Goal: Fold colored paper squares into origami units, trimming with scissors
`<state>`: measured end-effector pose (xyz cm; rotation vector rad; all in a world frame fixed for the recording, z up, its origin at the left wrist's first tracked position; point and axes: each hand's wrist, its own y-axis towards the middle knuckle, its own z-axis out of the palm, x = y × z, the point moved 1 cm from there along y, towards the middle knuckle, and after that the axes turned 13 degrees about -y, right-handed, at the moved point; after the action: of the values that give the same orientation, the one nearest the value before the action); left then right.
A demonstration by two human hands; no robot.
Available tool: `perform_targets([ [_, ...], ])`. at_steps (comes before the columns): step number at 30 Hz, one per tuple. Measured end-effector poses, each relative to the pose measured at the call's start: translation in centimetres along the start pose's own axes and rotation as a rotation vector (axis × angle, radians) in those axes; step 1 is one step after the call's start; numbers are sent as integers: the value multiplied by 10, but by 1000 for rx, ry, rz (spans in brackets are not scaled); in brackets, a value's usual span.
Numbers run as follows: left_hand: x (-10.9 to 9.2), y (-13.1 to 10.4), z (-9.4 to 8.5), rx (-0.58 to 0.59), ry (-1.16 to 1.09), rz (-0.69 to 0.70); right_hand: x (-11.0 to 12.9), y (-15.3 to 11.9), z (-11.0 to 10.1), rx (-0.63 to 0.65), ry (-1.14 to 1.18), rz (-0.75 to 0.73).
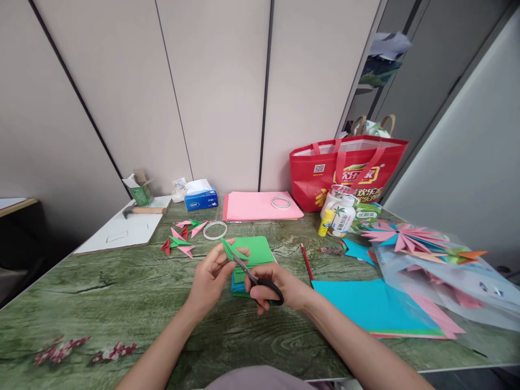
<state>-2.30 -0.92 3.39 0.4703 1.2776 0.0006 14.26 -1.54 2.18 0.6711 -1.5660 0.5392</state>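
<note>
Left hand [206, 280], fingertips pinched, holds folded green paper [228, 250] at the left side of a green paper stack [255, 248]; right hand [281, 283], curled around black-handled scissors [253, 279], points them at the fold.

Indoor craft corner | wood-patterned table [130, 292] | coloured paper [361, 300] | scissors [252, 278] | glue stick [325, 223] | panelled wall [219, 97]

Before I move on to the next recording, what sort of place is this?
Probably a craft table in some room: scissors in the right hand, folded green paper in the left hand, and a glue stick suggest it.
</note>
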Motion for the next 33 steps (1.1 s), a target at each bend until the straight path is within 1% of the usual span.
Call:
perform_targets([
  [7, 1, 1, 0, 1, 14, 11, 1, -1, 0, -2, 10, 23],
  [11, 1, 0, 0, 7, 36, 17, 0, 0, 1, 27, 65, 24],
  [15, -1, 0, 2, 7, -1, -3, -2, 0, 1, 48, 91, 8],
  [20, -1, -1, 1, 8, -43, -39, -1, -1, 0, 41, 55, -9],
  [25, -2, -1, 1, -9, 3, -11, 1, -1, 0, 24, 29, -16],
  [33, -2, -1, 2, 12, 11, -11, -1, 0, -2, 24, -13, -21],
])
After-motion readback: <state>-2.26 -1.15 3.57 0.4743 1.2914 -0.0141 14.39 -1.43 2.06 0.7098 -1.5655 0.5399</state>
